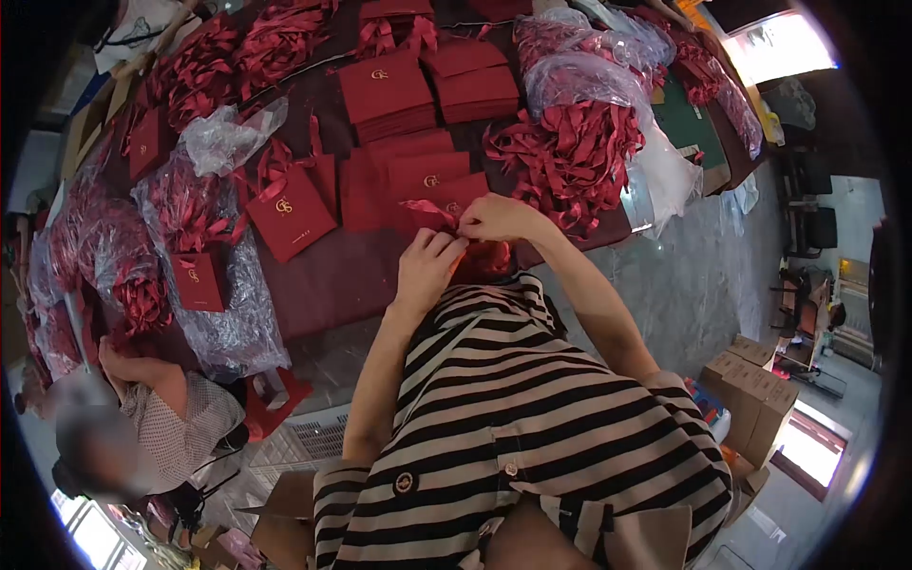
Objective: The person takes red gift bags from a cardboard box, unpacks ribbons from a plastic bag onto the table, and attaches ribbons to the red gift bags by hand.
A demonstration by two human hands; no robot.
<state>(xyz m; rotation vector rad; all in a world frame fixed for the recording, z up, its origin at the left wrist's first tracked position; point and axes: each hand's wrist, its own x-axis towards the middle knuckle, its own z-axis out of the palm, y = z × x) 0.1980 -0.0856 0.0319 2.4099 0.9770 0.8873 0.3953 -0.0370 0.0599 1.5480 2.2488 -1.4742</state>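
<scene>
1. Evidently pinching a red satin ribbon (425,206) with both left hand (429,269) and right hand (494,218), fingers bent, fingertips partly hidden.
2. Located directly between the hands, with a loose end poking out beyond the left fingers, near red gift bags (465,193) lying on the maroon tabletop (323,299).
3. Judging by sheen and folds, likely light, limp and slippery; probably hard to break, but easy to crease or lose from a slack grip.
4. Best taken hold of a little in from the free end, between thumb and forefinger.
5. Beyond and right of the right hand, note a clear plastic bag (589,81) with a heap of red ribbons (579,157) spilling from it.
6. Well left of the left hand, note a crinkled plastic sleeve (247,328) with ribbons inside and on top.
7. Behind the right elbow, see cardboard boxes (750,389); cannot tell the contents.
</scene>
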